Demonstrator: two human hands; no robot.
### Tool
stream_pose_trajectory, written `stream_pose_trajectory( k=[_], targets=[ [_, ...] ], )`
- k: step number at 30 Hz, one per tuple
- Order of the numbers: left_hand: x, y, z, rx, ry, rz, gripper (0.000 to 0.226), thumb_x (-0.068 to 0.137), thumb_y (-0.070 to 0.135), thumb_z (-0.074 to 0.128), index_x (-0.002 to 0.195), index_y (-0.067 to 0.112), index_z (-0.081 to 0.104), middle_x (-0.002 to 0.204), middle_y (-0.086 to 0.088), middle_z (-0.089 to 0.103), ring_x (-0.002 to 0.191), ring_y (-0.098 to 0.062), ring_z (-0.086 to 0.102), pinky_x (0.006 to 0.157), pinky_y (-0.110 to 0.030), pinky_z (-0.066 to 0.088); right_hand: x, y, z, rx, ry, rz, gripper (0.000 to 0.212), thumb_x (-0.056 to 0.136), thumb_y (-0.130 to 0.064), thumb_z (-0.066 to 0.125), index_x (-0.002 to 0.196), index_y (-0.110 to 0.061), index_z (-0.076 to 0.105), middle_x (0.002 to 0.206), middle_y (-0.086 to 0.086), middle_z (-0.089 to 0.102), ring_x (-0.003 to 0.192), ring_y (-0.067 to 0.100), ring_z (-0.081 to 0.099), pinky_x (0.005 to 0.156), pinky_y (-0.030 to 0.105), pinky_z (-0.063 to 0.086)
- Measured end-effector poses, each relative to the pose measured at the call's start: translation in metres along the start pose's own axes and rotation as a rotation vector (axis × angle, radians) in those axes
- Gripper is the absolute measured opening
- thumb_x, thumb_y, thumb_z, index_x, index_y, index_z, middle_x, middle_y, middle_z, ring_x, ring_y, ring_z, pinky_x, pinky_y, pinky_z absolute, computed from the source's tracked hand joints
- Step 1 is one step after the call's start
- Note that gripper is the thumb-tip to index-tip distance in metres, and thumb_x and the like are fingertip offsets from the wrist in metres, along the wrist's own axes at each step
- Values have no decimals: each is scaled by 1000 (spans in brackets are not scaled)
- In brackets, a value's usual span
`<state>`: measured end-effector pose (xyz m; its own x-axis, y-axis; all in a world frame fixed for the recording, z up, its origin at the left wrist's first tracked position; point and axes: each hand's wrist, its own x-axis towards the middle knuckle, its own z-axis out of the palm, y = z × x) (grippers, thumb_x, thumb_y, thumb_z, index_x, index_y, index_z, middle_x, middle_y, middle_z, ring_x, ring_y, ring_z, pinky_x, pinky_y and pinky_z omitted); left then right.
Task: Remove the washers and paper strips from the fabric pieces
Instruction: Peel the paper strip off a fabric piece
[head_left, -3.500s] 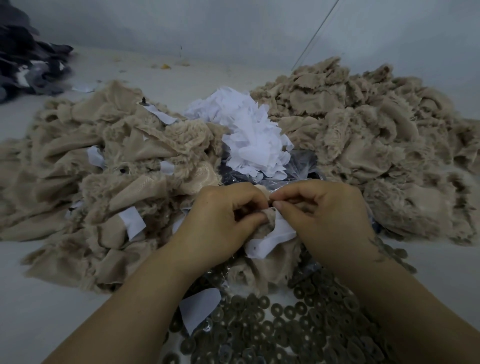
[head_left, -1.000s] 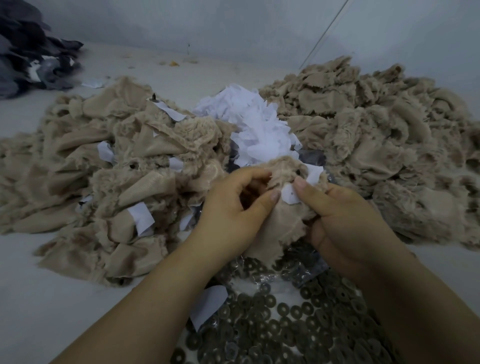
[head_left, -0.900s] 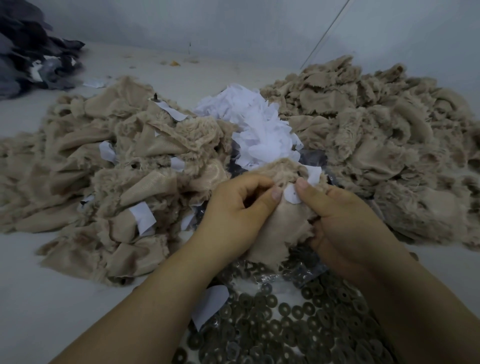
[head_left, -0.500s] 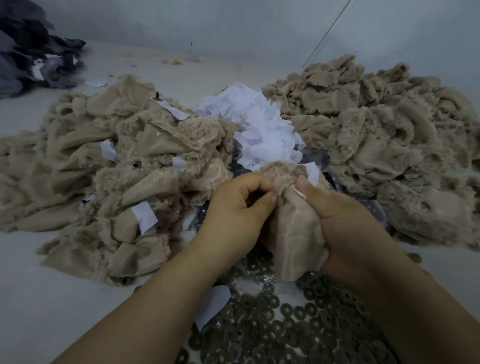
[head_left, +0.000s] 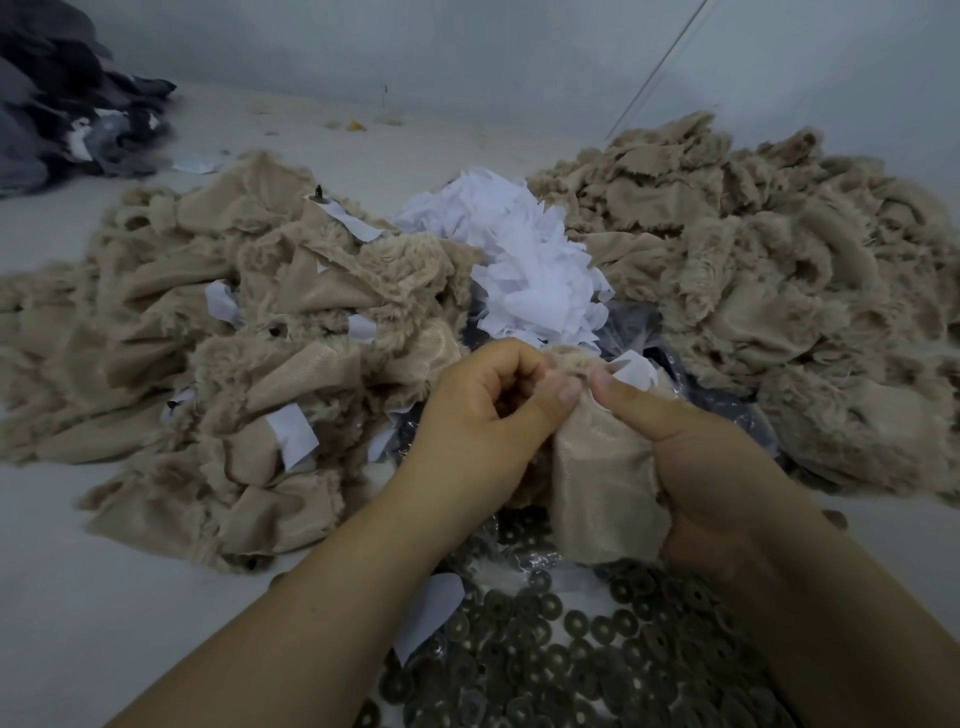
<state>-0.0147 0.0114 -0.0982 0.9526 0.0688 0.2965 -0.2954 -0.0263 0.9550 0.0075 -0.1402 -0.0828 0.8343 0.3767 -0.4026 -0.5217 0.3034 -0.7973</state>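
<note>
Left hand (head_left: 483, 415) curled, thumb and fingertips pinching the fuzzy top edge of a beige fabric piece (head_left: 602, 493); right hand (head_left: 711, 467) grasping the same piece from the other side, thumb pressed to its top by a white paper strip (head_left: 636, 370) poking out behind. Below the hands, a spread of dark washers (head_left: 571, 654). Beyond, a heap of white paper strips (head_left: 524, 270) between two beige fabric piles, the left (head_left: 234, 338) dotted with strips, the right (head_left: 779, 291) bare of them.

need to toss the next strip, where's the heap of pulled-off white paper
In the head view the white paper heap sits centre, just beyond both hands, between the left fabric pile and the right fabric pile.
</note>
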Motion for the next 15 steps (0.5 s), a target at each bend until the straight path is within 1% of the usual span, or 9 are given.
stream_pose_trajectory(
  k=[2, 4, 7, 9, 10, 11, 12, 13, 15],
  targets=[
    [0, -1, 0, -6, 19, -8, 22, 88, 23, 62, 76, 4, 63, 70, -21, 57, 63, -21, 51, 61, -34, 45, 1, 2, 0, 3, -6, -3, 46, 77, -34, 73, 114, -7, 74, 116, 18, 73, 104, 32, 71, 83, 40, 59],
    [1, -2, -1, -15, 43, -22, 25, 88, 21, 61, 75, 1, 63, 72, -26, 58, 64, -22, 52, 63, -35, 45, 1, 3, -1, 3, -6, -6, 48, 76, -35, 73, 115, -6, 74, 116, 19, 72, 108, 35, 70, 91, 45, 57],
    [-1, -3, 0, 49, 130, 31, 21, 90, 10, 67, 74, 0, 58, 69, -21, 59, 59, -23, 54, 58, -33, 48, 2, 5, -2, -42, 55, -22, 53, 72, -39, 77, 113, -5, 74, 115, 21, 72, 107, 38, 70, 99, 51, 52],
    [-3, -1, 2, 127, 203, 150, 23, 85, 8, 72, 70, 5, 56, 65, -13, 59, 55, -15, 54, 54, -30, 48, 2, 6, -1, -106, 113, -50, 59, 70, -43, 79, 114, -5, 73, 113, 22, 72, 107, 39, 70, 102, 53, 50],
    [-5, 0, 3, 179, 216, 224, 22, 84, 12, 73, 68, 8, 58, 62, -7, 57, 54, -9, 52, 51, -26, 46, 2, 6, -1, -136, 132, -68, 61, 68, -46, 80, 113, -5, 73, 111, 22, 73, 105, 39, 70, 101, 54, 50],
    [-6, 2, 4, 230, 215, 284, 22, 83, 17, 75, 65, 10, 63, 60, -2, 56, 55, -6, 50, 52, -22, 43, 2, 7, 0, -157, 143, -85, 62, 65, -47, 81, 110, -4, 74, 109, 22, 74, 103, 39, 71, 99, 54, 52],
    [-7, 2, 5, 263, 210, 305, 23, 81, 22, 77, 64, 11, 67, 60, 0, 57, 56, -8, 51, 52, -21, 42, 1, 7, 1, -170, 149, -101, 63, 63, -48, 81, 107, -4, 75, 106, 22, 75, 100, 38, 72, 96, 53, 54],
    [-8, 3, 7, 268, 201, 278, 24, 79, 27, 79, 62, 11, 70, 59, 0, 59, 56, -9, 53, 52, -22, 42, 0, 7, 1, -177, 148, -115, 61, 63, -48, 81, 105, -4, 76, 103, 21, 75, 96, 37, 74, 89, 49, 58],
    [-8, 3, 10, 217, 170, 159, 22, 74, 28, 83, 61, 13, 73, 57, 0, 61, 54, -9, 55, 50, -21, 43, -2, 8, 2, -183, 132, -135, 53, 67, -47, 78, 99, -5, 78, 98, 19, 77, 89, 33, 76, 73, 39, 61]
  ],
)
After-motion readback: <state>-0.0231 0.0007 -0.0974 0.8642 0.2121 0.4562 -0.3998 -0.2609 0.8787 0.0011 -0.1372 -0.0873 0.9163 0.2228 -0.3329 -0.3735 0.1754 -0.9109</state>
